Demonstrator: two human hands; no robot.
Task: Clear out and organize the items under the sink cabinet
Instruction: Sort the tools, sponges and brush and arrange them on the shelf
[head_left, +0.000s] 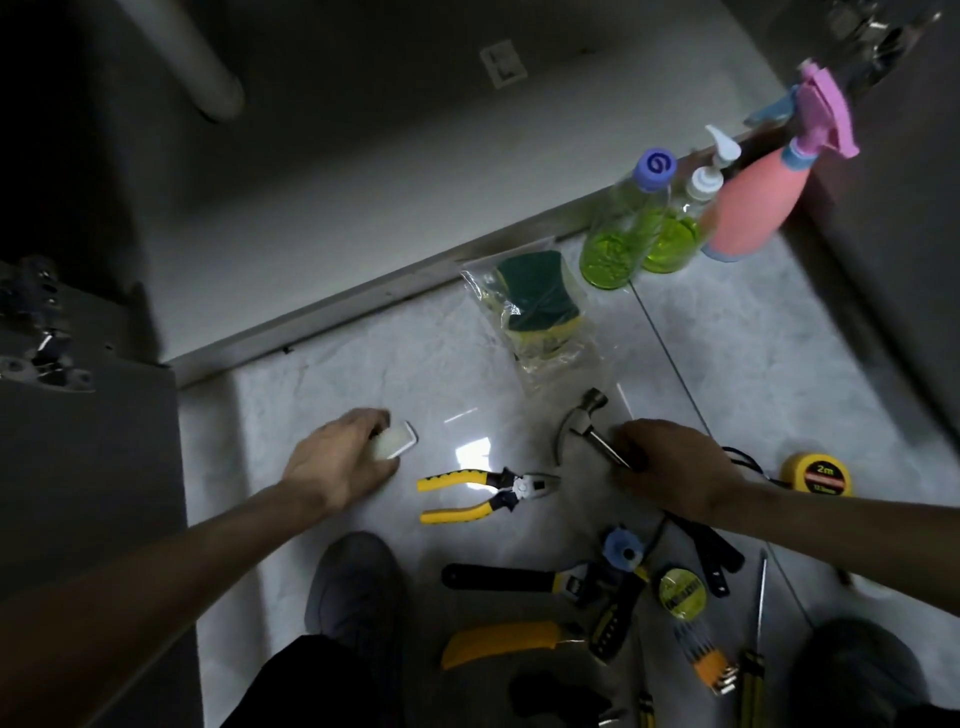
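Note:
My left hand holds a small white oblong object against the floor tile, fingers curled over it. My right hand grips the shaft of a claw hammer, whose steel head points toward the cabinet. Yellow-handled pliers lie on the tile between my two hands. A clear bag of green and yellow sponges lies near the cabinet's threshold. Two bottles of green liquid and a pink spray bottle stand at the cabinet's right corner.
A yellow tape measure sits right of my right hand. Near my feet lie several tools: an adjustable wrench, a yellow-handled knife, screwdrivers, a tape roll. The open cabinet holds a drain pipe. Cabinet doors flank both sides.

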